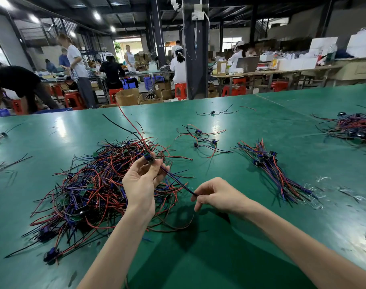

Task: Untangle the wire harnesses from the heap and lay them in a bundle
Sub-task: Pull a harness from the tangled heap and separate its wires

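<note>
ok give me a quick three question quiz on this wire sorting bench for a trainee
1. True or false: the right hand pinches the end of a wire.
2. The laid-out bundle lies to which side of the heap? A: the person's left. B: the person's right.
3. Fill in: the left hand holds up a harness above the ___ table.
Key: 1 true; 2 B; 3 green.

so the heap point(90, 188) sits left on the tabletop point(52, 142), the bundle point(276, 172) well off to its right, a few loose harnesses point(201, 140) behind and between them, another pile point(353, 128) at the far right
</note>
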